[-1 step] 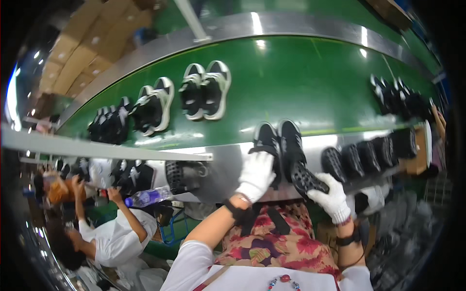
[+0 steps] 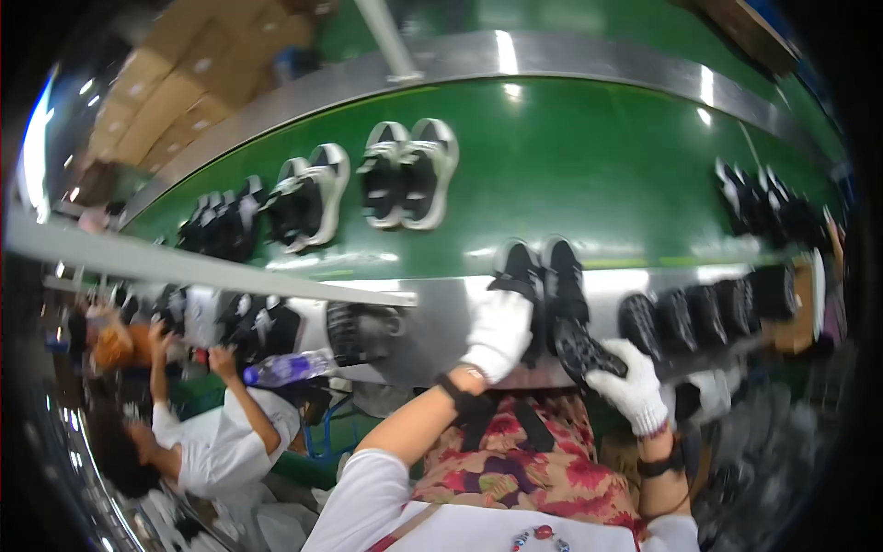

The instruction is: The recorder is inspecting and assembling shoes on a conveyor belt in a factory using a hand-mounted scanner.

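Note:
A pair of black shoes stands side by side in front of me, toes pointing away, at the near edge of the green belt. My left hand [image 2: 499, 337], in a white knit glove, is closed on the opening of the left shoe [image 2: 518, 263]. My right hand [image 2: 631, 386], also gloved, grips a black sole-shaped piece with a pattern of holes [image 2: 579, 350]. Its far end meets the heel of the right shoe [image 2: 563, 278]; whether it reaches inside cannot be made out. My right fingers partly cover its near end.
Several similar black pieces [image 2: 676, 317] line the metal ledge [image 2: 441, 322] at right. Black-and-white shoes [image 2: 428, 175] stand on the green belt [image 2: 570, 166]. A purple-labelled bottle [image 2: 290, 368] lies at left, near a seated person in white [image 2: 230, 442]. A pale bar [image 2: 202, 262] crosses the left side.
The whole scene has shifted slightly to the right and down in the picture. The holed piece in my right hand has tilted a little. Both hands keep their hold.

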Demonstrator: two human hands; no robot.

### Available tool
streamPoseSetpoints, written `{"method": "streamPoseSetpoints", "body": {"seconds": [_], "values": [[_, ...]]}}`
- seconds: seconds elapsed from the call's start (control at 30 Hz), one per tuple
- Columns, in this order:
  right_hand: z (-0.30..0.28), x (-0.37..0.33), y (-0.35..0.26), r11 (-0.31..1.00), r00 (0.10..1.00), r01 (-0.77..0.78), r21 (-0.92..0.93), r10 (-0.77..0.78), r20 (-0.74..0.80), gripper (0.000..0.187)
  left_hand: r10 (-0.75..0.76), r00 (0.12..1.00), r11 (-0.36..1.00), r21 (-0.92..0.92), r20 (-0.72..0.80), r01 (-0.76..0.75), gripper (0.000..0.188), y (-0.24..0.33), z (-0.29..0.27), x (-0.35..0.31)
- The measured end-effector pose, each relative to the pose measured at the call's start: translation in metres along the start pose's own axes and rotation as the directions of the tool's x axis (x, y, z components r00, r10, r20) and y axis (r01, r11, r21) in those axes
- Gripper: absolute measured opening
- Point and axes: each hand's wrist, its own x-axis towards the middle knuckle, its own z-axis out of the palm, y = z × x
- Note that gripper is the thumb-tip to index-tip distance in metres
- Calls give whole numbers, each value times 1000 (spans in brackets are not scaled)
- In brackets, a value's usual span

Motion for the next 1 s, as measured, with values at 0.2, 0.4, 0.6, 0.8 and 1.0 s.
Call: {"method": "streamPoseSetpoints", "body": {"seconds": [0.2, 0.4, 0.6, 0.8, 1.0], "values": [[30, 12, -24, 963, 988, 19, -267, 23, 154, 63, 41, 999, 998, -58, 28, -39, 21, -9, 22, 9], [100, 73, -14, 809, 990, 141, -571, -99, 104, 55, -39, 997, 996, -71, 68, 44, 13, -16, 19, 6], [119, 88, -21, 838, 981, 182, -514, -120, 152, 60, -94, 995, 985, -143, 15, 95, 14, -43, 23, -6], [135, 112, 20, 733, 981, 185, -655, -177, 78, 56, -88, 992, 992, -79, 95, 96, 10, -24, 1, -10], [142, 115, 9, 798, 999, -47, -601, 41, -23, 42, -14, 999, 995, -99, -40, 10, 10, -15, 24, -22]]}}
